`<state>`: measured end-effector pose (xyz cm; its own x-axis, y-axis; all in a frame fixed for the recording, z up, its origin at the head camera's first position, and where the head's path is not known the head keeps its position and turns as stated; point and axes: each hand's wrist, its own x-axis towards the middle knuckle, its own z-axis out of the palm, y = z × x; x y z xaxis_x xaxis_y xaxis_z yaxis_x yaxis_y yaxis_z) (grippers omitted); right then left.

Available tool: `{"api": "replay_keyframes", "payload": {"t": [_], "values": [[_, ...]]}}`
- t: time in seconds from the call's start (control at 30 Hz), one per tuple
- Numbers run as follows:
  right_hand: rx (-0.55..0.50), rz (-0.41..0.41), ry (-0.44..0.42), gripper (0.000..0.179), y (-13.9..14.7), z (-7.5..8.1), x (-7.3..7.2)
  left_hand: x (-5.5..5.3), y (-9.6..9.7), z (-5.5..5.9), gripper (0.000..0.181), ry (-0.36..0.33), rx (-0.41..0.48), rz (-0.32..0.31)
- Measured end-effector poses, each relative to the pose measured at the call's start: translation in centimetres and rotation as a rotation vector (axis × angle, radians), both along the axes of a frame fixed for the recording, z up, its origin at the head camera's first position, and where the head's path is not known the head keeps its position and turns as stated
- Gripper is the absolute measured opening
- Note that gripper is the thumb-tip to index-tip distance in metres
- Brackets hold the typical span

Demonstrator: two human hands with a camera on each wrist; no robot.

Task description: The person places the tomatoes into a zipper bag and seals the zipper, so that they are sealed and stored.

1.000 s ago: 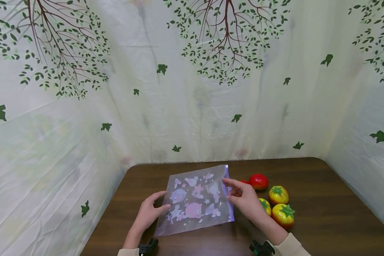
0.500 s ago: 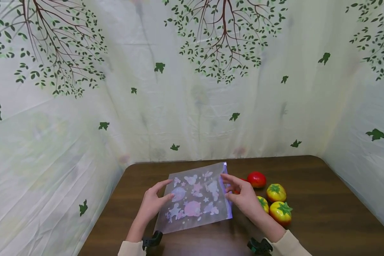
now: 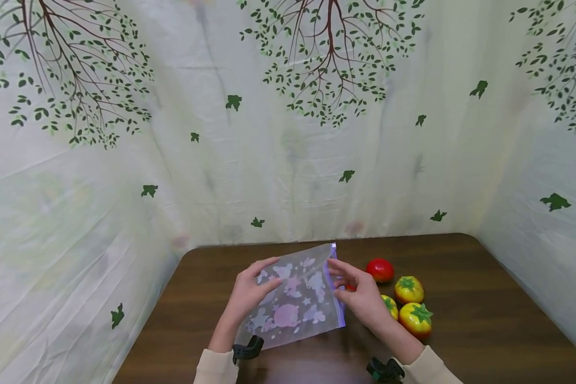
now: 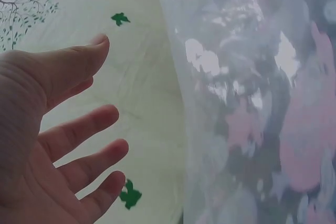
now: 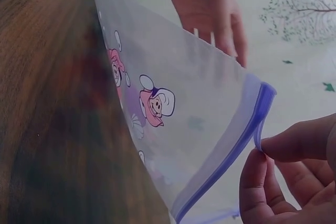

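Several tomatoes (image 3: 415, 321) lie on the table (image 3: 480, 314) right of the bag (image 3: 288, 316), which is raised above it, head view shows. Left wrist: left hand (image 4: 44, 174) just beside the bag, fingers loosely parted. Right wrist: right hand (image 5: 304, 182) pinches the bag's purple zip edge (image 5: 226, 161).

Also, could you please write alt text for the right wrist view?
The right hand pinches the purple edge of a translucent, cartoon-printed zip bag. The left hand shows beyond it; a wooden tabletop fills the picture's left.
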<state>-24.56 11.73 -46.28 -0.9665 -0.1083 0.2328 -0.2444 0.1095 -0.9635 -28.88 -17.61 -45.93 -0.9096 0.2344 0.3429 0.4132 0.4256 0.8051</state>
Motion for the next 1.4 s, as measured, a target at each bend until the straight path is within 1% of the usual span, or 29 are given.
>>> {"api": "replay_keyframes", "payload": {"t": [0.17, 0.37, 0.5, 0.6, 0.63, 0.7, 0.77, 0.83, 0.87, 1.0, 1.17, 1.4], "values": [[0.004, -0.007, 0.004, 0.066, -0.1, -0.1, -0.1, -0.1, 2.3, 0.4, 0.053, 0.021, 0.011, -0.049], [-0.015, -0.006, 0.001, 0.069, -0.5, -0.1, 0.2, 0.2, 4.7, 0.0, 0.054, 0.028, 0.000, -0.096], [-0.017, -0.016, 0.043, 0.071, -0.6, -0.3, 0.2, 0.2, 5.8, -0.2, 0.051, 0.027, 0.022, -0.128], [0.005, -0.010, 0.065, 0.072, -0.6, -0.4, 0.2, 0.3, 6.6, -0.3, 0.048, 0.039, 0.041, -0.146], [0.010, -0.005, 0.066, 0.072, -0.6, -0.4, 0.2, 0.6, 6.9, 0.2, 0.048, 0.036, 0.048, -0.154], [0.010, 0.003, 0.058, 0.072, -0.7, -0.4, 0.2, 0.7, 7.4, 0.2, 0.048, 0.044, 0.058, -0.162], [0.010, 0.015, 0.051, 0.071, -0.8, -0.4, 0.3, 0.6, 7.8, 0.1, 0.048, 0.048, 0.063, -0.178], [0.007, 0.022, 0.041, 0.071, -0.9, -0.5, 0.3, 0.7, 8.1, 0.0, 0.050, 0.026, 0.068, -0.196], [0.006, 0.026, 0.037, 0.071, -1.0, -0.5, 0.3, 0.4, 8.1, -0.5, 0.051, 0.022, 0.071, -0.203], [0.015, 0.039, 0.039, 0.072, -1.0, -0.7, 0.4, 0.6, 8.5, -0.8, 0.049, -0.015, 0.079, -0.204], [0.024, 0.068, 0.048, 0.073, -1.2, -0.8, 0.5, 0.6, 8.6, -1.2, 0.049, -0.034, 0.084, -0.162], [0.003, 0.089, 0.039, 0.074, -1.2, -0.6, 0.7, 0.4, 8.8, -1.2, 0.044, -0.018, 0.050, -0.143]]}}
